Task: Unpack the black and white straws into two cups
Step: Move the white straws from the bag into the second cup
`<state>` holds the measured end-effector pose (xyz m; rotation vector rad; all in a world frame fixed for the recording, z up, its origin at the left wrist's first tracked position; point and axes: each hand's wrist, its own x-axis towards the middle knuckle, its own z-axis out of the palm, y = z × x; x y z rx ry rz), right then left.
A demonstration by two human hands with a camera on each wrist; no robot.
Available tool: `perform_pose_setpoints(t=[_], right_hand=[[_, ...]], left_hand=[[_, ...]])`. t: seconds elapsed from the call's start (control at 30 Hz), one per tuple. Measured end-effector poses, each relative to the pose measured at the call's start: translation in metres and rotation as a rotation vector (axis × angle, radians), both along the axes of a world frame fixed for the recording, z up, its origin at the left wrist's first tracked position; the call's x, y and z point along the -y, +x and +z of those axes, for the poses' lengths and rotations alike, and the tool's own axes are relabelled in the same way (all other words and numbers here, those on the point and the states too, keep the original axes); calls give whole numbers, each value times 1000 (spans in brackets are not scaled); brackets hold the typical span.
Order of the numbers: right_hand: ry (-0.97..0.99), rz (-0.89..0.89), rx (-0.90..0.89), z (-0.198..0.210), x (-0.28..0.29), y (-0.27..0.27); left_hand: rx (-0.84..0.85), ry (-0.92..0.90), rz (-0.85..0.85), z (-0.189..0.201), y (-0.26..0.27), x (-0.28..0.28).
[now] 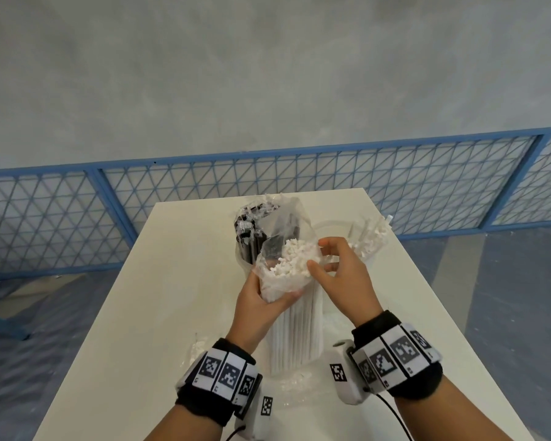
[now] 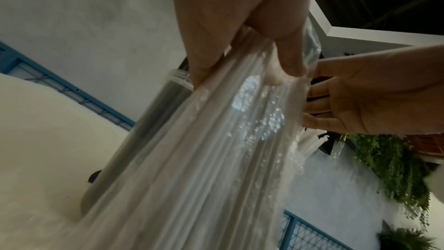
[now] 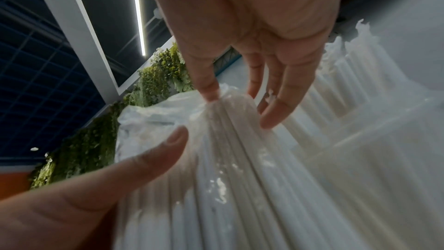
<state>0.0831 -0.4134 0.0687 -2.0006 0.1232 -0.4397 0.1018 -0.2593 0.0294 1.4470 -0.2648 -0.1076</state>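
Note:
A bundle of white straws (image 1: 295, 329) stands upright mid-table in a clear plastic bag (image 1: 269, 278) that is open at the top. My left hand (image 1: 268, 297) grips the bundle from the left, fingers curled round it (image 2: 240, 140). At the bag's mouth my right hand (image 1: 320, 256) pinches the plastic between its thumb (image 3: 153, 157) and fingers (image 3: 209, 92). Behind the bundle a clear cup (image 1: 240, 254) holds black straws (image 1: 252, 240). To the back right, a second clear cup (image 1: 371, 261) holds white straws (image 1: 371, 235).
The white table (image 1: 178, 281) is narrow, with edges close on both sides. Crumpled clear wrapping (image 1: 198, 346) lies by my left wrist, and more (image 1: 295, 388) lies in front of the bundle. A blue mesh fence (image 1: 395, 186) runs behind the table.

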Motion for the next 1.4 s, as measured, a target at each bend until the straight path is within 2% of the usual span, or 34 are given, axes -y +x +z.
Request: perform_pose_setpoints(t=[0.17, 0.33, 0.47, 0.6, 0.67, 0.73, 0.8, 0.93, 1.0, 1.1, 1.27, 1.4], right_hand=[[68, 73, -23, 4, -3, 1], [229, 132, -49, -2, -2, 1], [270, 105, -50, -6, -2, -2], [-63, -1, 272, 4, -5, -18], [-270, 55, 269, 6, -3, -24], [-400, 94, 180, 4, 2, -24], [-311, 101, 147, 4, 5, -23], [-131, 120, 189, 7, 7, -22], [-74, 95, 130, 4, 7, -21], [-74, -9, 52, -2, 8, -18], [-100, 72, -16, -3, 9, -16], [-129, 4, -9, -1, 5, -16]], left_hand=[[2, 43, -40, 2, 7, -3], [27, 57, -55, 0, 13, -2], [35, 81, -34, -1, 12, -1], [37, 41, -6, -1, 8, -1], [32, 15, 4, -2, 8, 0], [25, 11, 24, -2, 6, 0], [36, 25, 43, -1, 4, 2], [85, 52, 75, 0, 4, 4], [86, 92, 82, -3, 5, 2], [83, 159, 52, -5, 4, 2], [77, 203, -48, 0, 7, 2], [45, 204, -86, 1, 9, 2]])
